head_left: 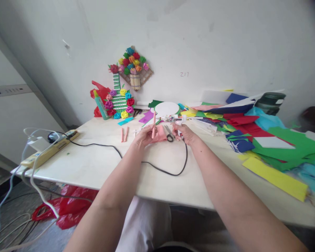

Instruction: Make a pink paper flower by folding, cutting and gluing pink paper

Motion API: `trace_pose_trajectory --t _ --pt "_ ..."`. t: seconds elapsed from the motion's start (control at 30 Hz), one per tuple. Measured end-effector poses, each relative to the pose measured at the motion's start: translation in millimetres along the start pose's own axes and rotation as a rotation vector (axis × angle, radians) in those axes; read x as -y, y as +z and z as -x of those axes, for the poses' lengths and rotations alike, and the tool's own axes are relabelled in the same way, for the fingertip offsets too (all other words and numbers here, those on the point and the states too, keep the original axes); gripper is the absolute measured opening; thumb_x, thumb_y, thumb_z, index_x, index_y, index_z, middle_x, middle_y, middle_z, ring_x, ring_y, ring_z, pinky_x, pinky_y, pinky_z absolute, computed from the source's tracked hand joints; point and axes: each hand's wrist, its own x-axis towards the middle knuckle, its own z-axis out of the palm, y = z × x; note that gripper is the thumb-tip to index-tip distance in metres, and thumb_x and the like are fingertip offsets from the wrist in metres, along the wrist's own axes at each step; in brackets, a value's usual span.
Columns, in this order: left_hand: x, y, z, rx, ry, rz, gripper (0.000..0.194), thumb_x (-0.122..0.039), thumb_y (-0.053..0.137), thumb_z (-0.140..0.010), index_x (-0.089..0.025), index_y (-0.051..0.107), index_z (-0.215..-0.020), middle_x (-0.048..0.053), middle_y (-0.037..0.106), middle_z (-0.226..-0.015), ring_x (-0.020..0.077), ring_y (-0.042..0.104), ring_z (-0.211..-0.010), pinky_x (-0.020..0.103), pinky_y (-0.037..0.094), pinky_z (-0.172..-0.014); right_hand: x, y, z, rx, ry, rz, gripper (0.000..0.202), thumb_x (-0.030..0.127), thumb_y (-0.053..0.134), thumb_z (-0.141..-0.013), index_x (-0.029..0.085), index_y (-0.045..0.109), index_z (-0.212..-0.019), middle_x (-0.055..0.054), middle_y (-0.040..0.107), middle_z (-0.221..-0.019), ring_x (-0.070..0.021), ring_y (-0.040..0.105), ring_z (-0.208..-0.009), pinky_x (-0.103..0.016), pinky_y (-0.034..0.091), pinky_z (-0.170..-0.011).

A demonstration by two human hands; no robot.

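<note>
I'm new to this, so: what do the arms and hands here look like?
They're a person's: the left hand and right hand wear no gloves. No sleeve, watch or bracelet shows on the left forearm or right forearm; the latter bears a small spot.

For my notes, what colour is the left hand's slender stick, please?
The slender stick is salmon pink, clearest in the head view.

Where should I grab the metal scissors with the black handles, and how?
Probably by the black handle loops of the scissors, coming from your own side of the table. They lie with the loops towards you and the blades pointing away, towards the wall, so your fingers would stay off the blades.
</note>
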Motion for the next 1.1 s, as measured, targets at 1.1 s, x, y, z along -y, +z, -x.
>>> trace_pose_trajectory --t 1.1 --pt "-1.2 -0.4 1.2 -0.026 0.001 0.080 0.006 -0.007 0.055 -0.076 -0.009 0.057 -0.070 0.002 0.051 -0.055 0.0075 0.052 -0.052 0.014 0.042 -0.048 -5.3 -3.4 -3.2 0.060 0.029 0.046 0.039 0.049 0.066 -0.065 0.015 0.050 -0.056 0.001 0.052 -0.045 -0.0051 0.035 -0.028 -0.021 0.031 -0.028"
